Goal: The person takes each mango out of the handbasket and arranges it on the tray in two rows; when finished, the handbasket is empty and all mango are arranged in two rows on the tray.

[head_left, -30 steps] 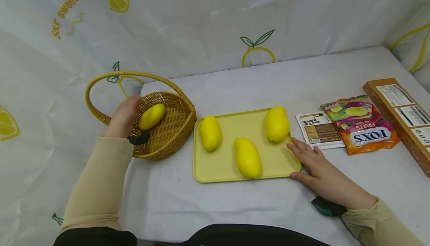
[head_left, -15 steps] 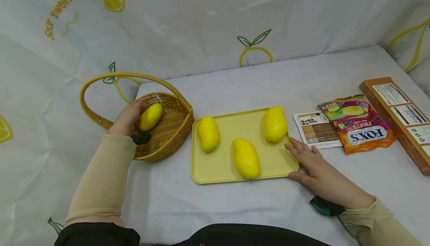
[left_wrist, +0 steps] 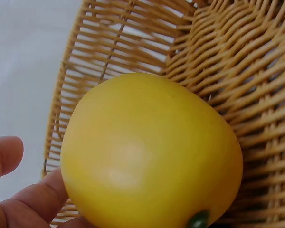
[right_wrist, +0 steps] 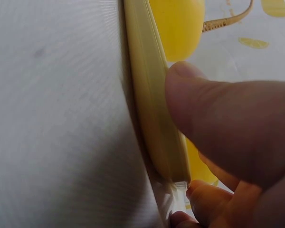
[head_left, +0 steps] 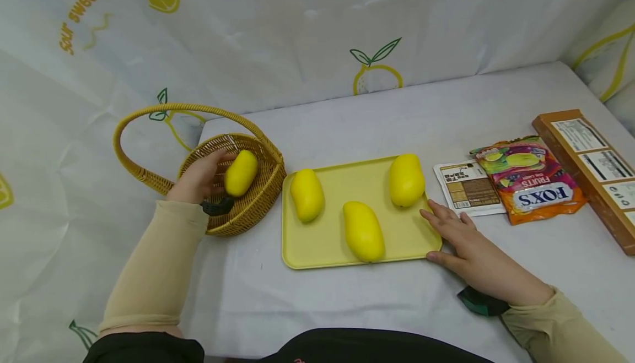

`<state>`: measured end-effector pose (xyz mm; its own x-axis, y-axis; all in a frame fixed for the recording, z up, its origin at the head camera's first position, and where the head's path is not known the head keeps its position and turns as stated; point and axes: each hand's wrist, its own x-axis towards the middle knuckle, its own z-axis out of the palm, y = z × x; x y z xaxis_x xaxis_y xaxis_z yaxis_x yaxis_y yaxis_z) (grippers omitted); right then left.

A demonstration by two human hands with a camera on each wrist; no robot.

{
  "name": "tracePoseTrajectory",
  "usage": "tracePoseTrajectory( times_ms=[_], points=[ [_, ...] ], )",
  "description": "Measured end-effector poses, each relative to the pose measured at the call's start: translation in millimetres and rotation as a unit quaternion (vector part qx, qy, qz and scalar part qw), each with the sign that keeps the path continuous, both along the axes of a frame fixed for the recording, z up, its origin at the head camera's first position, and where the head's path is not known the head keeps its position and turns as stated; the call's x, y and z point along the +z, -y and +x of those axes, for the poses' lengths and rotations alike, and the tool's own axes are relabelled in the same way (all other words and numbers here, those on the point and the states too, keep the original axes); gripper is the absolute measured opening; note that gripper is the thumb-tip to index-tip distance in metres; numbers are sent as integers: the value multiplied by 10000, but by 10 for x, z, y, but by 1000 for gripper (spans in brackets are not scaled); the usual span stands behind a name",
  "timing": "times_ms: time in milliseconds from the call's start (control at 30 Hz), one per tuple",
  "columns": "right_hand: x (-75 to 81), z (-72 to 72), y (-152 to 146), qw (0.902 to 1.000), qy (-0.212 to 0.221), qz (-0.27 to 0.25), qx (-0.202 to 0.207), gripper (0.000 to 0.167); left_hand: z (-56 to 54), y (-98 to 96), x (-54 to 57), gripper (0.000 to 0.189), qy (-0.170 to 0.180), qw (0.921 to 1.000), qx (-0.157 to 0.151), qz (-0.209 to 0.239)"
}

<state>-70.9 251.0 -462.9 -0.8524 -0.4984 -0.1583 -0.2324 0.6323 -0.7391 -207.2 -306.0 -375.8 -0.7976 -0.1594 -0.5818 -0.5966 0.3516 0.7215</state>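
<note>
A yellow mango (head_left: 241,173) lies in a wicker basket (head_left: 262,200) with a tall handle, at the left in the head view. My left hand (head_left: 195,178) reaches into the basket, its fingers against the mango's left side. In the left wrist view that mango (left_wrist: 152,152) hides part of the fingers, and one finger (left_wrist: 9,154) stands apart from it. A yellow tray (head_left: 322,250) bears three more mangoes (head_left: 364,232). At the tray's right edge rests my right hand (head_left: 476,258), fingers spread, thumb (right_wrist: 194,95) touching the rim.
Right of the tray lie a white and brown packet (head_left: 468,189), a Fox's fruit candy bag (head_left: 531,181) and a long brown box (head_left: 590,173). A lemon-print cloth (head_left: 307,38) hangs behind the white-covered table (head_left: 258,308).
The mango in the basket has shifted right and turned more upright. My left hand has followed it further into the basket. My right hand keeps its place on the tray edge.
</note>
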Motion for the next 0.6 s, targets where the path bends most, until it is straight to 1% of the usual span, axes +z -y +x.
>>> tracePoseTrajectory(
  times_ms=[133, 300, 467, 600],
  points=[
    [4, -2, -7, 10000, 77, 22, -19, 87, 3, -84, -7, 66, 35, 9999, -159, 14],
    [-4, -8, 3, 10000, 84, 31, -14, 87, 7, -178, -2, 63, 181, 9991, -363, 139],
    [-1, -6, 7, 10000, 70, 46, -23, 87, 20, -239, -11, 58, 160, 9961, -857, 166],
    [10, -5, 9, 10000, 37, 26, -16, 86, 37, -248, -10, 61, 110, 9915, -1295, 89]
  ],
)
